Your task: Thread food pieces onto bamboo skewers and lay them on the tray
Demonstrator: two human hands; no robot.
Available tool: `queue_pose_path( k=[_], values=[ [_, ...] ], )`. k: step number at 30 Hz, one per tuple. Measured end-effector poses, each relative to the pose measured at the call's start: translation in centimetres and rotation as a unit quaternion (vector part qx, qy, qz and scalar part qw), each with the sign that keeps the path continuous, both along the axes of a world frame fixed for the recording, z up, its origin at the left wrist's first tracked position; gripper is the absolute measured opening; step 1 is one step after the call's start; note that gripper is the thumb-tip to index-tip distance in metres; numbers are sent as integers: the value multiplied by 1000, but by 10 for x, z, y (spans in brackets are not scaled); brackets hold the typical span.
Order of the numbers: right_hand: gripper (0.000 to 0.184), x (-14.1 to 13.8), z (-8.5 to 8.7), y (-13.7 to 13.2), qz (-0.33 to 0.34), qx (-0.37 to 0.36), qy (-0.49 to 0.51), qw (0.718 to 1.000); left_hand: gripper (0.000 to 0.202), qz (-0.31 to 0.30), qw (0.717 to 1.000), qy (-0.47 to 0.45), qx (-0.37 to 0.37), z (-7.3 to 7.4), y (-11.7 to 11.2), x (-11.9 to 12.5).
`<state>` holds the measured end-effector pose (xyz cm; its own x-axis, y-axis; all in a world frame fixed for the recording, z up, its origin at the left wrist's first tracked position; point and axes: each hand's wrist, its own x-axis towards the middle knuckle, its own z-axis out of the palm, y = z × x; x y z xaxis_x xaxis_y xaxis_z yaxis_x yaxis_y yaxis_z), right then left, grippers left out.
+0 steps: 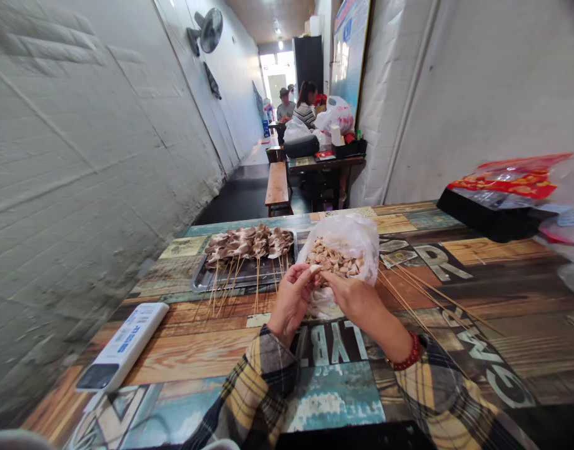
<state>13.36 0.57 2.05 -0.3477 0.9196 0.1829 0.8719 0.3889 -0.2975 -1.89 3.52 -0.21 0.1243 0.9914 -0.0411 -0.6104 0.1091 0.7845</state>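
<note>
My left hand is closed, pinching a small pale piece that looks like those in the bag. Against the same piece, the fingers of my right hand are pressed together; whether they also hold a skewer is hidden. Just beyond both hands an open clear plastic bag holds many small tan pieces, whose kind I cannot make out. Left of it, a metal tray carries brownish, mushroom-like pieces threaded on wooden skewers, the sticks pointing towards me.
Several bare wooden skewers lie right of the bag on the patterned table. A white power-bank-like device with a cable is at left. A black tray with red packaging sits at right. Two people sit farther back.
</note>
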Motion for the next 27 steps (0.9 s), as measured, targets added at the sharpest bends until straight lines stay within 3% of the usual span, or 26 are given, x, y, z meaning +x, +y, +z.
queue_pose_path(
  k=[8, 14, 22, 27],
  values=[
    [39, 3, -3, 2, 18, 16, 55, 998, 34, -2, 999, 6, -32, 0, 1, -1],
    [39, 11, -7, 6, 22, 53, 70, 996, 43, -74, 997, 2, -19, 2, -1, -1],
    [36, 12, -9, 9, 52, 86, 99, 990, 23, -73, 997, 2, -14, 1, -3, 0],
    [32, 12, -9, 8, 37, 102, 104, 989, 26, -63, 998, -7, -26, 2, -2, -1]
  ],
)
